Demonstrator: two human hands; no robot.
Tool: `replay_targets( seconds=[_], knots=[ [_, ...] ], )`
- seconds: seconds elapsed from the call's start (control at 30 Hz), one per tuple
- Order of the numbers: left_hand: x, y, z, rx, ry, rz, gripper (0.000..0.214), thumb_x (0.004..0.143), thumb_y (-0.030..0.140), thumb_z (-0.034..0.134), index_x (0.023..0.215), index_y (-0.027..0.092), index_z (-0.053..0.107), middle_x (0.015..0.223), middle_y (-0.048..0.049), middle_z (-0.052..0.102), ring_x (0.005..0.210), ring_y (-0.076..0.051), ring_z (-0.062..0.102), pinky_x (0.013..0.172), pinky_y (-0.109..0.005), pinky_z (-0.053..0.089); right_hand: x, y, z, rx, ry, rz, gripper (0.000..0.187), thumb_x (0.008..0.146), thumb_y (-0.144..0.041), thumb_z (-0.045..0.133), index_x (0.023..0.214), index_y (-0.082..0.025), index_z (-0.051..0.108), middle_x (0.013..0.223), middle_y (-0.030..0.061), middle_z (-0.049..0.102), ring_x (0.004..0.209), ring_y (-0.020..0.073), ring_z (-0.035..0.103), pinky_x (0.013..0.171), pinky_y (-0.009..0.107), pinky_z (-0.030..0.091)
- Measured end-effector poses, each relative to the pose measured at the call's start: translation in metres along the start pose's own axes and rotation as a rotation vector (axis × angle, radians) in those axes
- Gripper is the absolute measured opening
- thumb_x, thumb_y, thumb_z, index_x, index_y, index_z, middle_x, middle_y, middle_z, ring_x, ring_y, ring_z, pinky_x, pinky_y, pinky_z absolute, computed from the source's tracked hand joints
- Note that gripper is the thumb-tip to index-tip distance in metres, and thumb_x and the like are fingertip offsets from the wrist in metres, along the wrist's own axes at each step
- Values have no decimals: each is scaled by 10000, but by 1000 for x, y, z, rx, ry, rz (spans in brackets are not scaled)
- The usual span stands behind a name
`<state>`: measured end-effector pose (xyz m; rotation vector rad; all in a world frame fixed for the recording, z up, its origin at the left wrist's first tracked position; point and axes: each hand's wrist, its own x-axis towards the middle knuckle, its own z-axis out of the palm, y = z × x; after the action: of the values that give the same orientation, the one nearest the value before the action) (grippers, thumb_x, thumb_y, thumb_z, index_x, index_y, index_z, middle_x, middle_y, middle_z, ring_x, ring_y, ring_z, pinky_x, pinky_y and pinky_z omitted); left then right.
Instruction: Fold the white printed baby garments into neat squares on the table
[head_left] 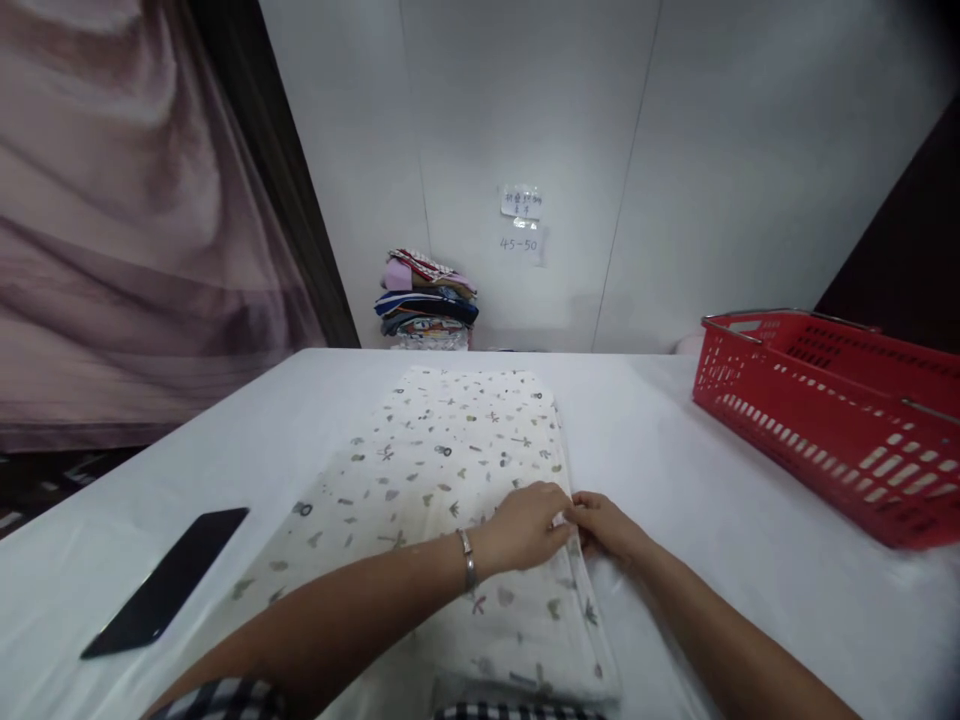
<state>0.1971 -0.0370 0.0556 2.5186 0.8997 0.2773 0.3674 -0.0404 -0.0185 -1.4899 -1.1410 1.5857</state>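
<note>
A white printed cloth [435, 470] with small grey and green motifs lies flat in layers on the white table. My left hand [529, 525], with a silver bracelet at its wrist, reaches across the cloth and pinches its right edge. On the outer side of that edge, my right hand [604, 525] has its fingers closed on the same cloth. The fingertips of both hands meet there, and part of the grip is hidden between them.
A black phone [169, 580] lies on the table [637, 440] at the left. The red basket [817, 420] stands at the right. Several folded fabrics [427, 300] are stacked beyond the far edge. Paper labels [521, 225] hang on the wall. A pink curtain [135, 220] drapes at the left.
</note>
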Motion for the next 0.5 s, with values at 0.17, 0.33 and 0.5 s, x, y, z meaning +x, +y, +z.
replay_targets(
  seconds=[0.17,0.33,0.5],
  knots=[
    [-13,-27,51,136,-5,16,732,815,540,450,1394,128,275,1472,-123,258,1358,-264,178,1105,-444,159,4,-11,-14,-161,-141,138,196,672,-301,580,809,-171,526,513,8,608,410,130,567,338,181,398],
    [-23,-28,58,147,-44,15,730,870,578,274,1435,123,185,1505,-112,146,1387,-256,19,1129,-465,59,33,-34,-25,-223,-95,151,193,663,-266,629,814,-160,570,578,21,633,462,136,597,377,196,451],
    [-24,-30,51,106,-62,32,715,877,572,262,1434,128,195,1506,-111,129,1384,-279,0,1126,-498,63,93,-58,-30,-2,97,47,177,646,-243,685,755,-136,596,597,19,629,504,114,580,453,207,476]
  ],
)
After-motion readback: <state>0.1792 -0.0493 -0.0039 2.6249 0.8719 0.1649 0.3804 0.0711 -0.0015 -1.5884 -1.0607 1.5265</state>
